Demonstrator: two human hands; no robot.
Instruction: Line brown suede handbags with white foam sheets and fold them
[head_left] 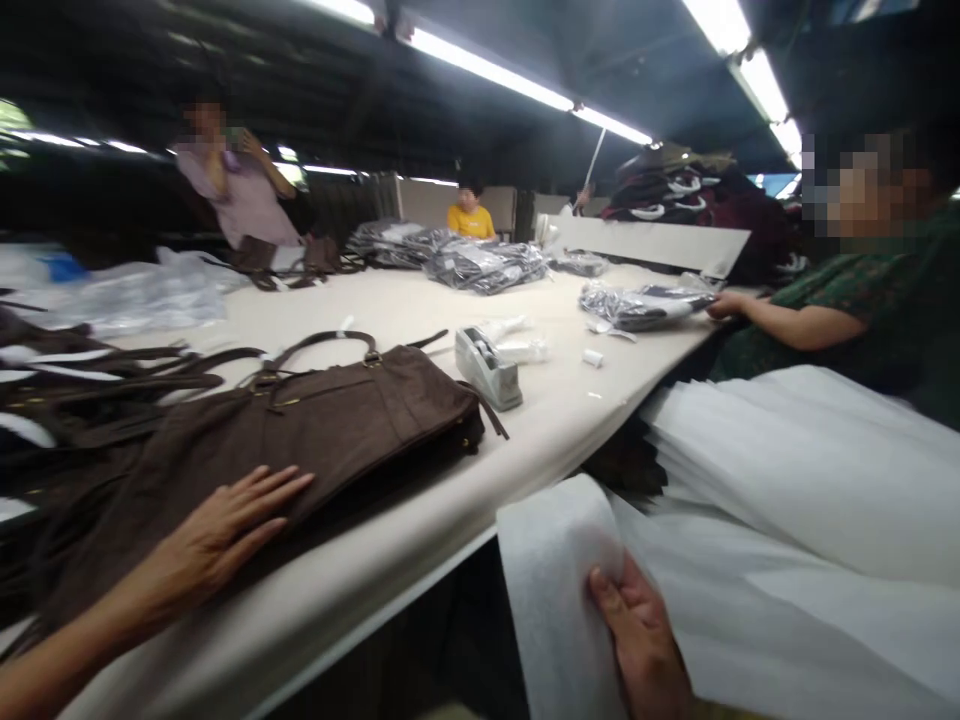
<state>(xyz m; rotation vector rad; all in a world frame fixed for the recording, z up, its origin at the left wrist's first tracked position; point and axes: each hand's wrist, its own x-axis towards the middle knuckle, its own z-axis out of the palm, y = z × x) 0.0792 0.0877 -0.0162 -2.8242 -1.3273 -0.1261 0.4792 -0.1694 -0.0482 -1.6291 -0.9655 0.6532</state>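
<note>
Flat on a dark brown handbag (352,410) rests my left hand (232,525), its fingers stretched out. The bag lies on its side near the table's front edge, handles pointing away from me. My right hand (637,630) pinches a sheet of white paper (555,570) between thumb and fingers, below the table edge. Behind that hand spreads a stack of similar white sheets (817,460), and the pinched sheet's far part overlaps it. A grey tape dispenser (487,370) stands just beyond the bag's right end.
More brown bags (67,420) pile up at the left, with clear plastic bags (150,290) behind them. Plastic-wrapped packages (480,260) lie across the pale table (390,305). At the right a co-worker (847,290) touches a wrapped package (645,303). Other people (240,190) are farther back.
</note>
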